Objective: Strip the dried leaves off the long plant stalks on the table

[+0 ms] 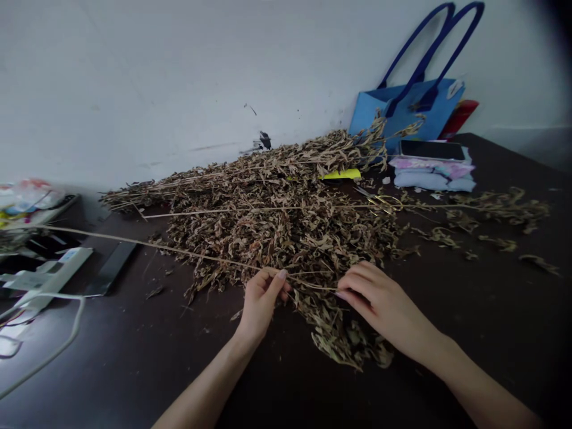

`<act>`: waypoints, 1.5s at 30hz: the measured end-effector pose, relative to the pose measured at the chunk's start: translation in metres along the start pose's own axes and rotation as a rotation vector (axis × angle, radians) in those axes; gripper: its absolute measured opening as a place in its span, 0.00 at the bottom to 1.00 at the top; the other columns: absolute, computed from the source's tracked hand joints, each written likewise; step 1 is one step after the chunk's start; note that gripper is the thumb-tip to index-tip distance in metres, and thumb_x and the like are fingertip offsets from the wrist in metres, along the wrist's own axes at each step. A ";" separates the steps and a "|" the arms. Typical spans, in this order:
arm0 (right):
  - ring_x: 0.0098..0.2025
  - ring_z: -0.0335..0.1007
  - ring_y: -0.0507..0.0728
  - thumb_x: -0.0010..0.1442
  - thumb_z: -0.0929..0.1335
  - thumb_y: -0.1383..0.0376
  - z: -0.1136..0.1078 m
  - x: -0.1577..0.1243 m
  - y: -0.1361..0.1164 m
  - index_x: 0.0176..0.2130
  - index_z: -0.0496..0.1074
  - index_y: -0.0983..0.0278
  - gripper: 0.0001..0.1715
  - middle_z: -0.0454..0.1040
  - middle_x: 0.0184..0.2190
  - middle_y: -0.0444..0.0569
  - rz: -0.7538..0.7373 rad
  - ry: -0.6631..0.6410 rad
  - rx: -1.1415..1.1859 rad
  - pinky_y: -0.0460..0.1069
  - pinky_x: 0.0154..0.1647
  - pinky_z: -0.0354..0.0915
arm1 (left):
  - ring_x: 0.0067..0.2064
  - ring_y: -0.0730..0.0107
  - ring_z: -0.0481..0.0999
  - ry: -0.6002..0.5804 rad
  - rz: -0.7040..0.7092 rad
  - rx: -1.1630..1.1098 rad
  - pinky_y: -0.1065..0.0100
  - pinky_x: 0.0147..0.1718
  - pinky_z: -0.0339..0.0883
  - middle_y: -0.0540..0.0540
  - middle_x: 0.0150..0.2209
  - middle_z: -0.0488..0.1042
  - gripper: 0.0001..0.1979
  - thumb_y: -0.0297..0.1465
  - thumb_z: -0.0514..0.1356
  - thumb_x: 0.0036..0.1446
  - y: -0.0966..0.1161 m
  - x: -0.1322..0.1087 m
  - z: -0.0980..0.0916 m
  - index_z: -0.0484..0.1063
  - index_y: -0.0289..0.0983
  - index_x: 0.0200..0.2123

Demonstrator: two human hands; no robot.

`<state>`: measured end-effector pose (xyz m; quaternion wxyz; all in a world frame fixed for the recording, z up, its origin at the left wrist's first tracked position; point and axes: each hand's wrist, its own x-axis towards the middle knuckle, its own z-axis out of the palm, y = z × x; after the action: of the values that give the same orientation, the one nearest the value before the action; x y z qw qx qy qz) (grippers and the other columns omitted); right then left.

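Note:
My left hand (263, 293) pinches a long, thin dried plant stalk (179, 251) that runs off to the far left. Further along the same stalk, my right hand (375, 298) is closed at its leafy end, thumb against fingers. Curled dried leaves (335, 333) hang below and between the two hands. Just beyond them lies a broad heap of brown dried leaves (268, 232). Another bare stalk (232, 210) rests across this heap, its leafy tip pointing right. Behind it, a bundle of dried leafy stalks (286, 159) lies along the wall.
Gold-handled scissors (385, 204) lie at the heap's right edge, near a yellow strip (342, 174). A phone (431, 150) sits on folded cloths (433, 179) before a blue bag (404, 107). At left are a white power strip (56, 280), a cable (75, 325) and a dark flat object (111, 268).

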<state>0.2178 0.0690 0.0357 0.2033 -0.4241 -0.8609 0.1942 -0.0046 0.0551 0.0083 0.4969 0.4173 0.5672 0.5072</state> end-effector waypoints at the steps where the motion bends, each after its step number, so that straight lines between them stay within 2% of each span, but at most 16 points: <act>1: 0.38 0.61 0.55 0.64 0.59 0.66 -0.002 0.000 0.001 0.32 0.66 0.63 0.10 0.67 0.33 0.47 0.005 -0.015 -0.002 0.50 0.39 0.59 | 0.22 0.78 0.66 0.003 -0.004 -0.003 0.75 0.24 0.61 0.51 0.22 0.70 0.11 0.36 0.61 0.53 0.001 0.000 0.000 0.69 0.33 0.27; 6: 0.38 0.63 0.55 0.64 0.59 0.63 -0.008 -0.002 0.005 0.34 0.67 0.61 0.11 0.68 0.33 0.47 0.022 -0.152 0.013 0.52 0.39 0.60 | 0.22 0.78 0.66 0.006 -0.008 -0.007 0.75 0.24 0.61 0.51 0.22 0.70 0.11 0.36 0.61 0.53 0.001 0.001 0.000 0.69 0.33 0.27; 10: 0.39 0.65 0.55 0.65 0.57 0.62 -0.013 -0.003 0.005 0.39 0.69 0.59 0.13 0.70 0.35 0.48 0.005 -0.189 0.077 0.52 0.40 0.62 | 0.22 0.77 0.66 0.014 0.004 -0.005 0.74 0.24 0.61 0.51 0.23 0.70 0.12 0.37 0.61 0.52 0.001 0.002 -0.002 0.70 0.34 0.27; 18: 0.37 0.66 0.54 0.66 0.56 0.59 -0.022 -0.004 0.007 0.35 0.68 0.60 0.16 0.70 0.33 0.47 0.066 -0.173 0.140 0.49 0.37 0.63 | 0.21 0.78 0.66 0.038 0.015 0.000 0.75 0.23 0.60 0.51 0.22 0.71 0.11 0.37 0.61 0.53 0.004 0.005 -0.005 0.70 0.33 0.27; 27: 0.38 0.70 0.53 0.65 0.57 0.59 -0.021 -0.003 0.012 0.39 0.70 0.59 0.15 0.73 0.38 0.47 0.025 -0.155 0.176 0.48 0.37 0.66 | 0.22 0.78 0.66 0.023 0.028 0.003 0.75 0.24 0.60 0.50 0.23 0.71 0.11 0.36 0.60 0.54 0.004 0.005 -0.007 0.69 0.33 0.28; 30: 0.39 0.71 0.53 0.65 0.57 0.62 -0.020 -0.003 0.012 0.41 0.70 0.58 0.14 0.75 0.38 0.46 -0.016 -0.098 0.141 0.48 0.37 0.66 | 0.22 0.78 0.66 0.016 0.038 0.011 0.75 0.24 0.60 0.50 0.23 0.71 0.11 0.36 0.60 0.54 0.005 0.005 -0.008 0.69 0.34 0.27; 33: 0.36 0.72 0.52 0.65 0.56 0.62 -0.018 -0.002 0.010 0.40 0.70 0.58 0.15 0.75 0.36 0.45 -0.050 -0.037 0.106 0.47 0.35 0.66 | 0.22 0.78 0.66 0.032 0.034 0.003 0.75 0.23 0.59 0.50 0.23 0.70 0.11 0.37 0.61 0.53 0.006 0.005 -0.008 0.69 0.34 0.27; 37: 0.31 0.71 0.52 0.65 0.56 0.58 -0.018 -0.001 0.011 0.36 0.70 0.59 0.17 0.75 0.31 0.44 0.030 -0.094 0.105 0.47 0.31 0.65 | 0.21 0.78 0.66 0.053 0.022 -0.013 0.75 0.21 0.59 0.50 0.23 0.70 0.12 0.38 0.62 0.52 0.007 0.006 -0.008 0.69 0.33 0.27; 41: 0.38 0.72 0.54 0.64 0.58 0.55 -0.021 -0.002 0.021 0.41 0.70 0.58 0.16 0.74 0.38 0.46 0.046 -0.157 0.103 0.48 0.37 0.67 | 0.21 0.78 0.66 0.048 0.003 -0.019 0.76 0.21 0.58 0.50 0.22 0.70 0.12 0.38 0.62 0.52 0.005 0.008 -0.010 0.69 0.33 0.27; 45: 0.45 0.70 0.56 0.63 0.60 0.55 -0.026 -0.005 0.028 0.48 0.68 0.55 0.17 0.71 0.45 0.48 0.034 -0.146 0.071 0.50 0.42 0.67 | 0.21 0.78 0.66 0.030 -0.006 -0.027 0.75 0.22 0.59 0.51 0.22 0.70 0.11 0.37 0.61 0.52 0.003 0.008 -0.010 0.69 0.33 0.28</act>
<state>0.2519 0.0852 0.0421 0.1514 -0.4159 -0.8587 0.2583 -0.0159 0.0622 0.0103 0.4953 0.4015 0.5689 0.5195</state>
